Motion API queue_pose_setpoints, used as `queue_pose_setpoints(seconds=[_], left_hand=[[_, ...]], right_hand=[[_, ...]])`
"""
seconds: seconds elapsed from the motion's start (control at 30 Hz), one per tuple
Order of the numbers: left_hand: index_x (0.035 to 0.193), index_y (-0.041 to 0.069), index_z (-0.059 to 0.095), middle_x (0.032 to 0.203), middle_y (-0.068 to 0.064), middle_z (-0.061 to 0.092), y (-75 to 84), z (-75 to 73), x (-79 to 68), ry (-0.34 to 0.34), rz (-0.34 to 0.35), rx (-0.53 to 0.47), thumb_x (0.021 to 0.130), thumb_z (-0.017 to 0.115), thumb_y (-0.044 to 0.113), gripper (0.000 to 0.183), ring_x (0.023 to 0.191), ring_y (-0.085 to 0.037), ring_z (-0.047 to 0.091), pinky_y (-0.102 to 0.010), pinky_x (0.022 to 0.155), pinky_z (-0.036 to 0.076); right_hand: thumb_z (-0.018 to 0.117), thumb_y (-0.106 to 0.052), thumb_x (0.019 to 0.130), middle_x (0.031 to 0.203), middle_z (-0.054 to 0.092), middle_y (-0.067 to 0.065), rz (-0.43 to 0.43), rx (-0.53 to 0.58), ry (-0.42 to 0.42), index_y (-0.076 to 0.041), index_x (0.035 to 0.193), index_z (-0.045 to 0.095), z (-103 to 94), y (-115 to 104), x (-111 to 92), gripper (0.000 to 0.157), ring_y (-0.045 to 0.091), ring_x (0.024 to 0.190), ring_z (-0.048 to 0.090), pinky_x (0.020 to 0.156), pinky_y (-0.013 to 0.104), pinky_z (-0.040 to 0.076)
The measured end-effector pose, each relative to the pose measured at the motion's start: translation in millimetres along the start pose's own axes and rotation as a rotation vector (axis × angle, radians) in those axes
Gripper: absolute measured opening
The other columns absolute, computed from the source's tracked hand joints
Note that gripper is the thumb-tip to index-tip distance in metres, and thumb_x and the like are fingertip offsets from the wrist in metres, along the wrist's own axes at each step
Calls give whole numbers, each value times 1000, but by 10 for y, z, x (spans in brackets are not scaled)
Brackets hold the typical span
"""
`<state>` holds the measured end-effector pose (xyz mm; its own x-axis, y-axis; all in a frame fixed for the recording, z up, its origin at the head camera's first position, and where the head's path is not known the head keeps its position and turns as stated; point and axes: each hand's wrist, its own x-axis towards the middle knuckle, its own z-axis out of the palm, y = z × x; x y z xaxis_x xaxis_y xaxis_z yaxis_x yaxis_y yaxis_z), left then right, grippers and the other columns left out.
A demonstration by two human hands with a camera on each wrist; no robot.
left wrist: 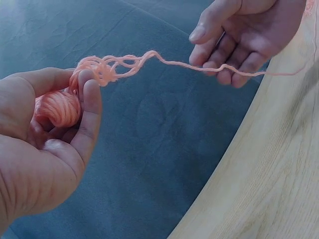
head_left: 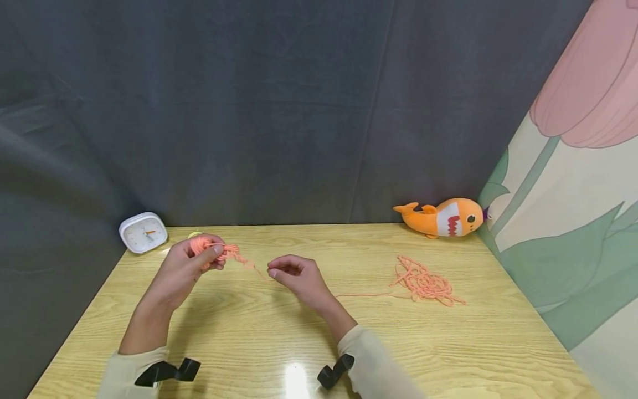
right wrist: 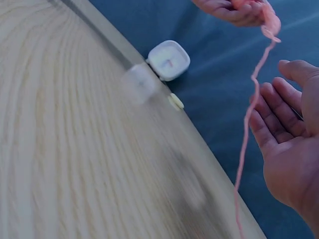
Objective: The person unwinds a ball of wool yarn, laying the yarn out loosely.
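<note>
**Some Gathered, Much Still Loose**

Near a white, rounded-square clock (head_left: 143, 233), a person's left hand (head_left: 181, 274) gripped a compact coral yarn ball (left wrist: 61, 108) and looped coral strands (left wrist: 102, 70). Farther right of the clock, a single coral strand (left wrist: 177, 63) ran along the relaxed fingers of the right hand (head_left: 303, 281), unpinched. Winding looked partly done: a loose coral tangle (head_left: 423, 282), well right of the clock on the pale wooden table (head_left: 249, 338), remained.

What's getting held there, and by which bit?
The left grip cups the yarn ball and pinches the loops beside it. The right grip isn't pinching anything; the strand just crosses its fingers.
</note>
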<state>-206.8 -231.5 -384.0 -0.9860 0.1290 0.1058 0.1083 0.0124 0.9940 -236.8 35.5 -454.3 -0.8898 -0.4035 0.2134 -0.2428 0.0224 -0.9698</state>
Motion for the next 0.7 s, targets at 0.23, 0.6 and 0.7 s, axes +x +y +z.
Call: queue_pose_setpoints(seconds=[0.23, 0.6, 0.7], left_hand=[[109, 12, 67, 90, 10, 71, 10, 10, -3, 0, -15, 28, 101, 68, 17, 10, 79, -4, 68, -19, 79, 60], [106, 14, 69, 91, 9, 72, 16, -14, -2, -5, 26, -5, 101, 68, 14, 5, 78, -4, 68, -19, 78, 60], [105, 13, 70, 90, 9, 72, 20, -33, -6, -13, 43, -12, 101, 67, 12, 5, 77, -4, 67, -19, 77, 60]], right_hand=[[70, -16, 99, 115, 74, 17, 20, 3, -79, -2, 116, 74, 148, -17, -1, 22, 5, 92, 68, 83, 25, 59], [69, -16, 100, 98, 76, 10, -10, -6, -46, 2, 108, 75, -8, -68, -39, 20, 8, 86, 69, 91, 51, 60], [69, -16, 100, 95, 76, 4, -22, 0, -8, 3, 108, 75, -132, -109, -67, 21, 9, 85, 70, 90, 47, 61]])
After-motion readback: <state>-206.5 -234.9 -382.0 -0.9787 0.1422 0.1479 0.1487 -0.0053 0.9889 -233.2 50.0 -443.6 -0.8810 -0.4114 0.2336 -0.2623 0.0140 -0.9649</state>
